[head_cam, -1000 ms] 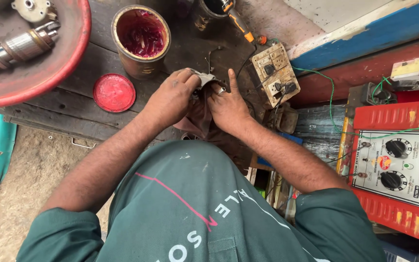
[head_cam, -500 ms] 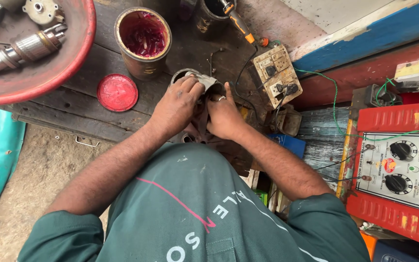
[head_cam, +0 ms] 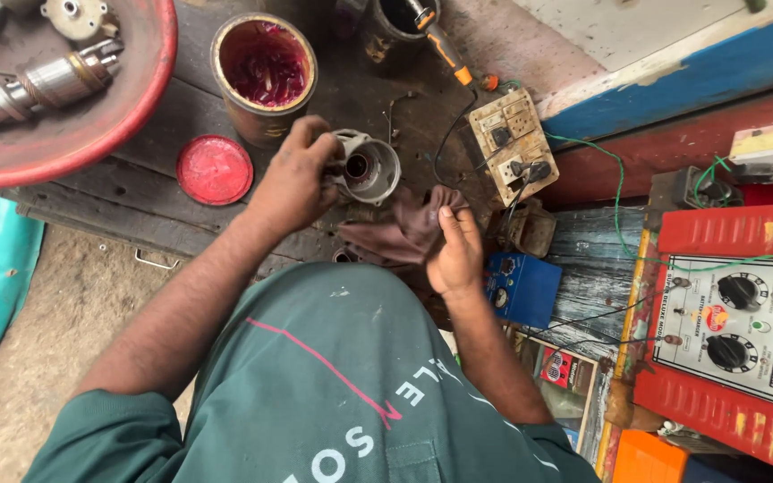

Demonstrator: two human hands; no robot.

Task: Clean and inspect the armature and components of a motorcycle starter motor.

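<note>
- A grey metal housing (head_cam: 367, 166) is gripped by the left hand (head_cam: 295, 179) at its near rim; fingers are curled round the rim, thumb side pressed on the casting. It is held just above the dark worktop (head_cam: 181, 89), open bore turned up toward the camera, prob. so the inside can be seen.
- A brown rag (head_cam: 397, 231) is pinched by the right hand (head_cam: 454, 252): thumb and forefinger pressed together on one fold, the rest left trailing toward the housing. Rag is just beside the housing, below and to its right; contact betw. the two cannot be told.
- A tin (head_cam: 264, 73) w/ red grease or paint inside is set upright just beyond the left hand, within easy reach. Its red lid (head_cam: 215, 169) is laid flat on the worktop next to it, so the tin is left open.
- A red basin (head_cam: 64, 134) at the far left is used as a parts tray: a shaft-like metal part (head_cam: 42, 88) and another small casting are kept in it, well apart from the hands.
- A second dark can (head_cam: 395, 27) w/ an orange-handled tool (head_cam: 440, 43) stood in it is placed at the back.
- A worn switch box (head_cam: 516, 143) w/ wires is laid near the right hand; a blue box (head_cam: 521, 288) sits below it.
- A red-and-white charger (head_cam: 744, 322) w/ two knobs is parked at the right edge, face up so the dials can be read.
</note>
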